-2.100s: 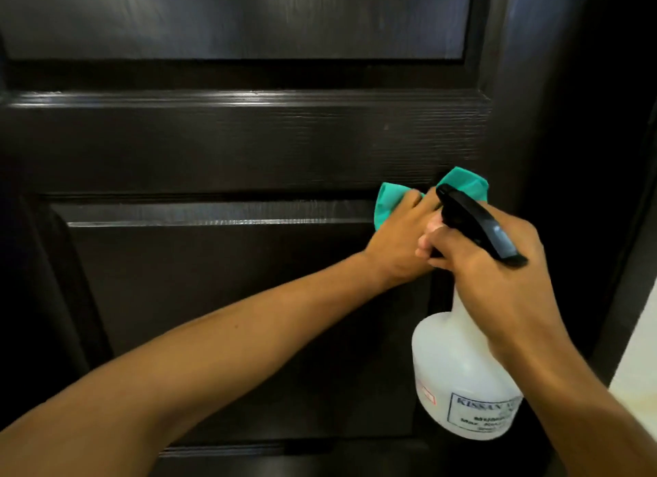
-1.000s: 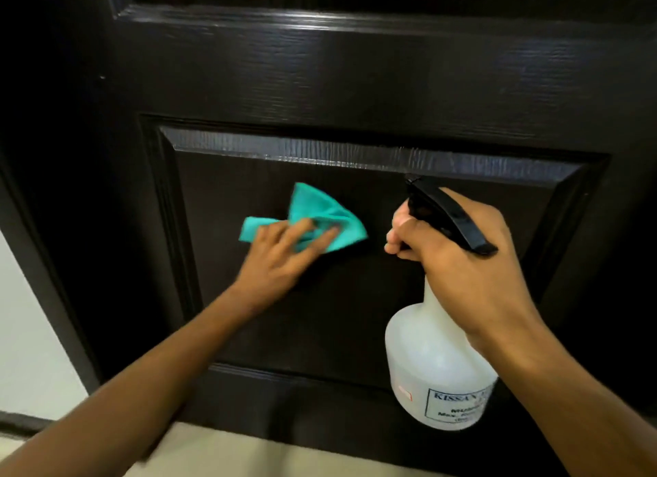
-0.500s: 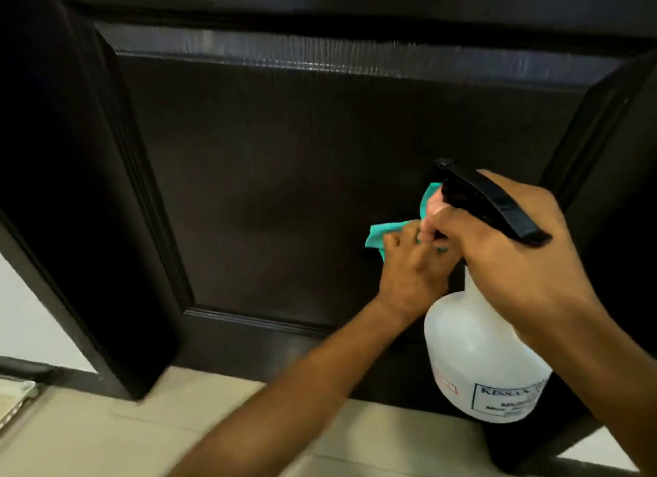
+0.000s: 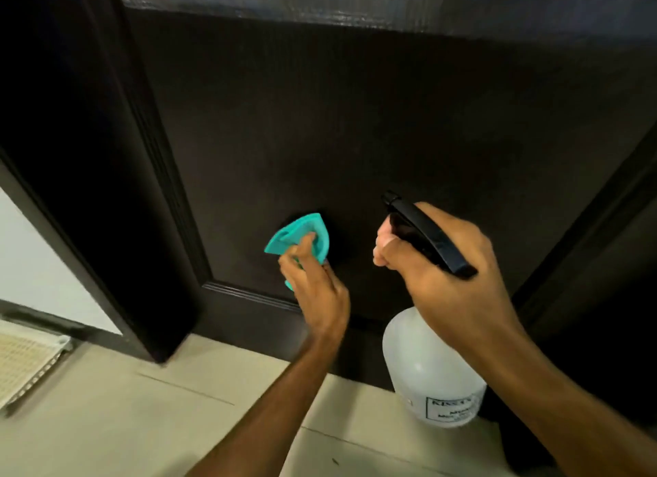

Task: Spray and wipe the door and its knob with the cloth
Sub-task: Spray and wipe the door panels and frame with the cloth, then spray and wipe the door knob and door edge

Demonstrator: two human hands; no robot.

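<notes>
Door [image 4: 355, 121] panel: left hand [image 4: 316, 292] presses teal cloth [image 4: 300, 238], seemingly flat.

A crumpled teal cloth [image 4: 300, 238] lies against the dark brown panelled wooden door [image 4: 355, 121] under the left hand [image 4: 316, 292]; the translucent white plastic spray bottle [image 4: 430, 373] with black trigger hangs upright from the right hand [image 4: 444, 263].

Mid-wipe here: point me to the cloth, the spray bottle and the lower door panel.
teal cloth [image 4: 302, 235], head view, on its folded upper part above the fingers.
spray bottle [image 4: 426, 366], head view, on the white body.
lower door panel [image 4: 355, 121], head view, on its bare dark face.
</notes>
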